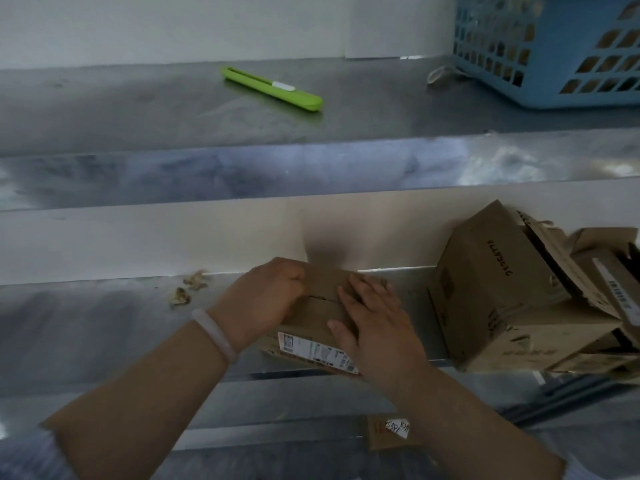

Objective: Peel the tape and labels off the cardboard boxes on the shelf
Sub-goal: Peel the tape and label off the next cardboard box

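Plainly the step in hand is lifting tape along the top seam point(322, 298) of the small box point(313, 315), which sits on the lower shelf point(104, 327) near its front edge, left of the heap of opened boxes point(485, 289). The right hand point(375, 323) lies flat on the lid, fingers straight, pressing it down. The left hand point(266, 296) is curled at the left end of the seam; whether its fingertips have tape pinched I cannot tell, since they are hidden.

To do this well, I would keep the flat hand close beside the peel point so the flap does not lift, and pull the strip low and back along the seam rather than upward (less torn cardboard that way). The printed label point(318, 353) on the near face remains stuck. The green cutter point(273, 88) on the far upper shelf could start a stubborn edge.
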Demonstrator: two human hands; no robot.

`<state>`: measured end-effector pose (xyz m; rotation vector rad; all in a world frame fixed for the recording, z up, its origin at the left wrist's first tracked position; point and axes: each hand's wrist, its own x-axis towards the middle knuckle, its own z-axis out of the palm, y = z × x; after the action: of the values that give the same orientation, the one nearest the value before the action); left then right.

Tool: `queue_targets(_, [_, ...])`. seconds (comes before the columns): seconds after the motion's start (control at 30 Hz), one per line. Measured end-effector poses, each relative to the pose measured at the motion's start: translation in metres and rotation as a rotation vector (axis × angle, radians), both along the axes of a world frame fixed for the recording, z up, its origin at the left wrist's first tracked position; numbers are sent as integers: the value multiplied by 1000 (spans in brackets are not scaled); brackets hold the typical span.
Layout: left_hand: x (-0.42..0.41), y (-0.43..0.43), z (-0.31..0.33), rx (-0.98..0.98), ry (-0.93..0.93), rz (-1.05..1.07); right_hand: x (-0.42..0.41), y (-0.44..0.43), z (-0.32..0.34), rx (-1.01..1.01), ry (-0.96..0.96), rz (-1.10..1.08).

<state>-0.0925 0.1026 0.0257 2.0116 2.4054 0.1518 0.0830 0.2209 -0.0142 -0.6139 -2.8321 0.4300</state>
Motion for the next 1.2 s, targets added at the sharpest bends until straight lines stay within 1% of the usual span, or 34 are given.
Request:
queue_targets(0.03, [1,0,1,-17,-33,-20,0,0,0,14,6,-3])
queue_targets(0.1, [2,-3,6,35,-155,-19,0,0,1,23,-3,-7])
queue_targets(0.23, [1,-8,12,207,-388,194,0,1,4,25,-31,-2])
queue_targets(0.3, [0,-7,4,244,-472,328,0,2,5,26,-58,-3])
queue_targets(0.37, [0,-4,-2,247,-459,433,0,4,6,23,-86,6])
queue_targets(0.4, [0,-3,-4,234,-441,448,0,5,7,21,-97,15])
queue_targets(0.5, [6,4,-3,120,-345,395,-1,8,8,10,-109,36])
queue_targets(0.53, [8,5,-3,100,-325,411,-2,9,9,5,-110,38])
queue_targets(0.6, [10,7,-2,105,-342,476,-4,12,9,5,-107,45])
queue_targets(0.7, [9,5,-1,165,-411,536,-4,15,7,4,-106,54])
queue_targets(0.77, [6,1,1,279,-487,618,-3,16,6,6,-115,55])
queue_targets(0.8, [2,-3,2,347,-504,664,-3,16,6,7,-117,56])
queue_targets(0.83, [-2,-7,2,411,-481,690,-3,16,6,6,-120,57])
queue_targets(0.87, [-8,-12,1,469,-411,677,-3,16,6,8,-124,57])
queue_targets(0.93, [-21,-21,-2,502,-188,524,-3,16,6,18,-130,61])
queue_targets(1.0, [-29,-27,-6,435,3,337,-4,16,4,28,-126,62])
queue_targets(1.03, [-30,-29,-8,386,43,272,-4,16,4,31,-124,61])
queue_targets(1.1, [-29,-31,-10,318,21,192,-4,17,4,36,-122,61])
queue_targets(1.2, [-24,-29,2,253,-215,260,-4,17,4,40,-120,59])
